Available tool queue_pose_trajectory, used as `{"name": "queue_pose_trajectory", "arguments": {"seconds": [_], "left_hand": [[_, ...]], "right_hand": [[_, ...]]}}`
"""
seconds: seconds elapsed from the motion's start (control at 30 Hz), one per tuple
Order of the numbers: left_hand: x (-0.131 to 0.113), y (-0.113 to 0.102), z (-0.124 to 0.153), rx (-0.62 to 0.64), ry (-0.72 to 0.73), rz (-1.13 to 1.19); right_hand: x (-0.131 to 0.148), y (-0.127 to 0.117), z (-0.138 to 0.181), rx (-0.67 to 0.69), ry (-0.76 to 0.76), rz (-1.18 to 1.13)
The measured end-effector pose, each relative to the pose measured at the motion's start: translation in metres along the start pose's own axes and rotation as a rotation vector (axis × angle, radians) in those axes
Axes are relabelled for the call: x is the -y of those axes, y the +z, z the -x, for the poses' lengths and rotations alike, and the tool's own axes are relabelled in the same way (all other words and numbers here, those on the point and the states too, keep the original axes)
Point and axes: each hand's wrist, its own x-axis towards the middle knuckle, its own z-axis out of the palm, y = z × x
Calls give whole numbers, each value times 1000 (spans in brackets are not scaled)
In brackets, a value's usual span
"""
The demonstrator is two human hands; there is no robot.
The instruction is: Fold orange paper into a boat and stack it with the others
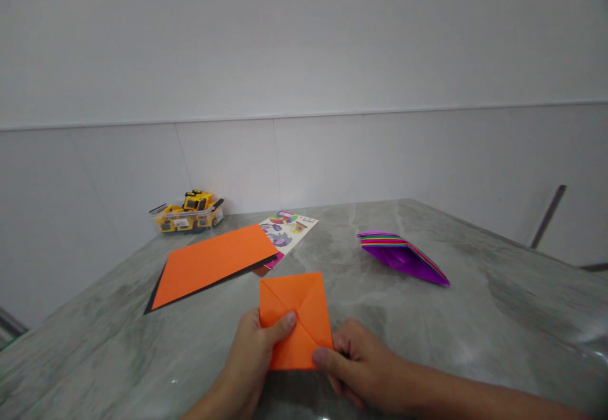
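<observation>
Hands first: your left hand [254,350] is pinching the folded orange paper [294,318] with its thumb on top, while your right hand [361,363] is gripping its lower right corner. That paper is lying on the bench [475,306], with an orange sheet [213,265], a sticker page [287,230], purple paper stack [403,256] and yellow toy [190,212] sitting beyond.

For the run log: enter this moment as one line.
left hand: thumb on folded orange paper square | right hand: pinching its corner | grey marble table: paper resting
</observation>
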Motion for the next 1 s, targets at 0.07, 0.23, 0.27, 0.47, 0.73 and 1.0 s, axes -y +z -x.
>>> {"name": "queue_pose_trajectory", "arguments": {"seconds": [0.07, 0.23, 0.27, 0.47, 0.73, 1.0], "left_hand": [[0, 0, 1, 30, -23, -4], [-3, 5, 9, 161, -36, 76], [-2, 6, 10, 185, -36, 91], [2, 4, 8, 244, -32, 99], [0, 0, 5, -28, 193, -124], [1, 4, 4, 52, 75, -38]], "right_hand": [[5, 0, 4, 56, 30, -19], [18, 8, 15, 50, -73, -24], [19, 9, 16, 46, -116, -24], [20, 11, 17, 65, -186, 42], [7, 13, 4, 7, 168, -74], [4, 14, 5, -87, 159, -40]]}}
